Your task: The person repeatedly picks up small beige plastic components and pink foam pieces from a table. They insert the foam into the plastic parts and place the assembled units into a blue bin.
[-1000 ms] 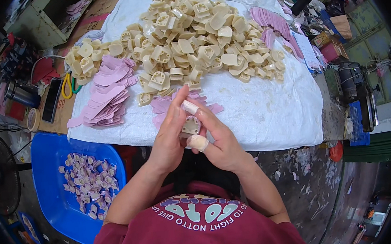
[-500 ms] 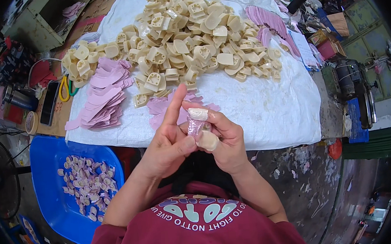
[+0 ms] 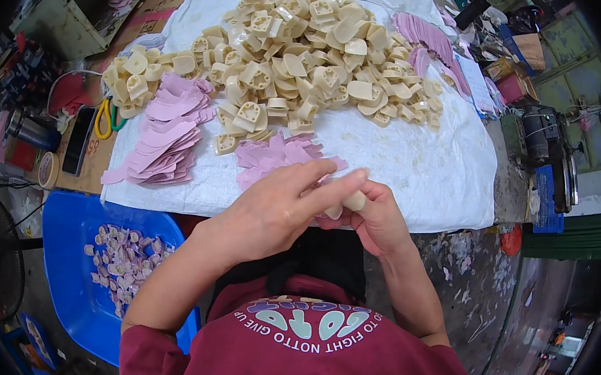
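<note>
I see loose cut pieces (image 3: 280, 153) on the cloth (image 3: 428, 176) just beyond both hands' (image 3: 267, 215) grip; moulded parts (image 3: 304, 66) heaped behind; stacked pieces (image 3: 161, 149) left; basin (image 3: 68, 265) lower left, small parts (image 3: 124, 256) inside; machine (image 3: 541, 131) far right.

Scrap-littered dark floor (image 3: 478, 300), green cabinet (image 3: 565, 46)
</note>
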`<state>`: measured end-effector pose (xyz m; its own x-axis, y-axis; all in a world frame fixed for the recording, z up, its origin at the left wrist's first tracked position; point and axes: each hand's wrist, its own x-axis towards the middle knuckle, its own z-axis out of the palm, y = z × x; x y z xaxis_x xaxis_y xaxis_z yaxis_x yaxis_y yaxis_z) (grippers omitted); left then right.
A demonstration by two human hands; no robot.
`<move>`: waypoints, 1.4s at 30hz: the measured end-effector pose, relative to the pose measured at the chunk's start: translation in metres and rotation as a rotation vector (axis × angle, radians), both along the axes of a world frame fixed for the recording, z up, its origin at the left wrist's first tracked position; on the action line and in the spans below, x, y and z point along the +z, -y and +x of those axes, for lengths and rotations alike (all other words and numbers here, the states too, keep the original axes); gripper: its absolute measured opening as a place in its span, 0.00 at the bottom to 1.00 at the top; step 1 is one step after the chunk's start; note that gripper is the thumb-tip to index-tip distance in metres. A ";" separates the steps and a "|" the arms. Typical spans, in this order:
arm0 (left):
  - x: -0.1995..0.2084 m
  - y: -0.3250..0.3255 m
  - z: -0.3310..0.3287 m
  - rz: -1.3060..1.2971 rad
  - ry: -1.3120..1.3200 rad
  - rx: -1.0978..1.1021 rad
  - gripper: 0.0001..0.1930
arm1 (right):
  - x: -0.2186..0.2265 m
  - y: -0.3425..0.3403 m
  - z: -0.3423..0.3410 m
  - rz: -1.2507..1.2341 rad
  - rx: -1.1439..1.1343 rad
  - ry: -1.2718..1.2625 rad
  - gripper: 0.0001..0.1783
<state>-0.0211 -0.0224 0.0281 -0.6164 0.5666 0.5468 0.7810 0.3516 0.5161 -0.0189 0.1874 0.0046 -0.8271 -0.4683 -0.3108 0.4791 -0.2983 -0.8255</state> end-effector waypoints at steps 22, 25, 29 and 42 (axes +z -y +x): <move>-0.026 0.003 0.100 0.974 1.817 0.092 0.13 | -0.020 0.002 0.078 -0.213 0.061 0.276 0.10; -0.022 0.008 0.101 0.773 1.657 0.013 0.17 | -0.018 -0.005 0.081 -0.135 0.057 0.215 0.09; -0.021 0.005 0.096 0.789 1.558 0.134 0.15 | -0.006 -0.003 0.082 0.024 0.033 0.174 0.09; -0.019 -0.014 0.054 0.800 1.160 0.172 0.07 | -0.002 0.008 0.032 0.211 -0.033 -0.278 0.06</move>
<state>0.0329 -0.0084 0.0093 -0.9586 0.2235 -0.1767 -0.2386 -0.2904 0.9267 0.0133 0.1796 0.0027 -0.9076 -0.3890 -0.1581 0.2197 -0.1190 -0.9683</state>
